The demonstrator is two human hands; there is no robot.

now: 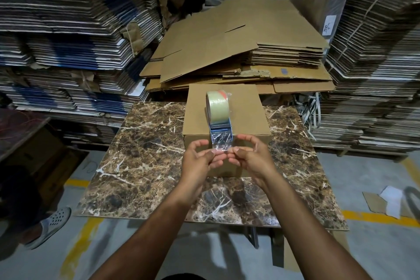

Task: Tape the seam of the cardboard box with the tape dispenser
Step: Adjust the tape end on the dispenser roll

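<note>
A closed brown cardboard box (247,116) stands on a marble-patterned table (145,154). On the box's top rests a tape dispenser (218,111) with a roll of clear tape and a blue metal frame, its cutter end at the box's near edge. A short strip of clear tape (220,145) hangs from it over the box's front. My left hand (200,157) and my right hand (252,154) pinch the strip's free end from either side with thumb and fingertips, in front of the box's front face.
Tall stacks of flattened cardboard (68,29) surround the table on the left and right, with a pile of flat brown sheets (238,48) behind the box. Another person's shoe (50,225) is on the floor at the left. Paper scraps (391,202) lie at the right.
</note>
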